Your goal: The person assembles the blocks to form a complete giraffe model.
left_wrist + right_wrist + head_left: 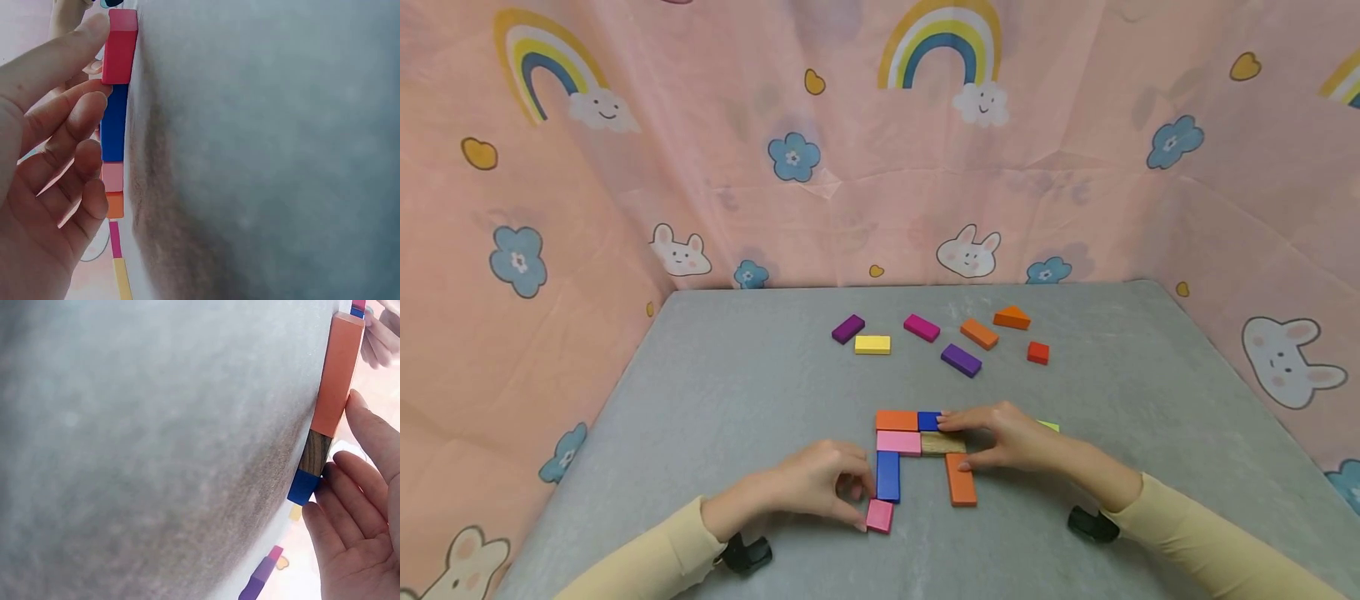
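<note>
In the head view my left hand pinches a small pink block at its left side, thumb at the near corner and index finger by the far one. That block meets the near end of an upright-running blue block. My right hand lies over the other side with fairly straight fingers. Its thumb touches an orange block, and its fingertips rest at a short blue block, partly hidden. Between them sits a wood-grained block, beside a long pink block and another orange block.
Farther back lie loose blocks: dark purple, yellow, magenta, violet, orange, an orange triangle and red. A lime-green piece shows behind the right wrist. Patterned cloth surrounds the grey table.
</note>
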`<action>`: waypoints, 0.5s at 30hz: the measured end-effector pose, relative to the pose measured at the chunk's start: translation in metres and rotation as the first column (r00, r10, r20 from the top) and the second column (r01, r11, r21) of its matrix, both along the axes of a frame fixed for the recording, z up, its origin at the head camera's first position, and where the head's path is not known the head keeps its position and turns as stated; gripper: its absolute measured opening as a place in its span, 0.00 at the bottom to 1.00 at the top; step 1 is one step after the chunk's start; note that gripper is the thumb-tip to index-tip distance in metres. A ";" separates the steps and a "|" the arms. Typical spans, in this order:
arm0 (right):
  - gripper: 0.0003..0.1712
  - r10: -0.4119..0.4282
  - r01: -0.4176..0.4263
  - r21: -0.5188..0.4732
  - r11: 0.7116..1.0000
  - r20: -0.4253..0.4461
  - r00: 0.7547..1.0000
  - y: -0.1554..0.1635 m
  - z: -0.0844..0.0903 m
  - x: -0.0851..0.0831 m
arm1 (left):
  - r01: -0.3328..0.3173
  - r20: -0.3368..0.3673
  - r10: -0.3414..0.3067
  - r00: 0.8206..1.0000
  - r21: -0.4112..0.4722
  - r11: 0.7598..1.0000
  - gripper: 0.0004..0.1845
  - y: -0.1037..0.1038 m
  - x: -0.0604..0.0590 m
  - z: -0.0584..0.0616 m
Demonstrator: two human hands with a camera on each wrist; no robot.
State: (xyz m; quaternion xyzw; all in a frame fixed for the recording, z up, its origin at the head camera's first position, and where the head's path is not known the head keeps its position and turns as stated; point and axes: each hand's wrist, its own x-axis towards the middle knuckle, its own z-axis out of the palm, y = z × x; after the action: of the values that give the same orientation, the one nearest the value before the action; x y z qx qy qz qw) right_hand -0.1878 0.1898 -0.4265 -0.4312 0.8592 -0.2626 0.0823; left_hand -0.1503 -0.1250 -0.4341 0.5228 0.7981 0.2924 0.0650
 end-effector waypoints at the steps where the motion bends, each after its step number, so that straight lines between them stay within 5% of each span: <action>1: 0.30 -0.002 0.002 0.002 1.000 0.005 1.000 0.000 0.000 0.000 | 0.000 0.006 0.000 1.000 -0.001 1.000 0.14 0.000 0.000 0.000; 15: 0.30 0.000 0.000 0.008 1.000 0.002 1.000 0.000 0.000 -0.001 | -0.050 -0.061 0.046 0.997 -0.067 0.996 0.16 0.004 0.002 0.002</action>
State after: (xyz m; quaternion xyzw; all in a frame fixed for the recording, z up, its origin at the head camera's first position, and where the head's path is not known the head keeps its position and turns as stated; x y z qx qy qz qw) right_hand -0.1884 0.1902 -0.4268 -0.4306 0.8602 -0.2595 0.0852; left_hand -0.1487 -0.1211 -0.4318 0.5094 0.8216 0.2508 0.0520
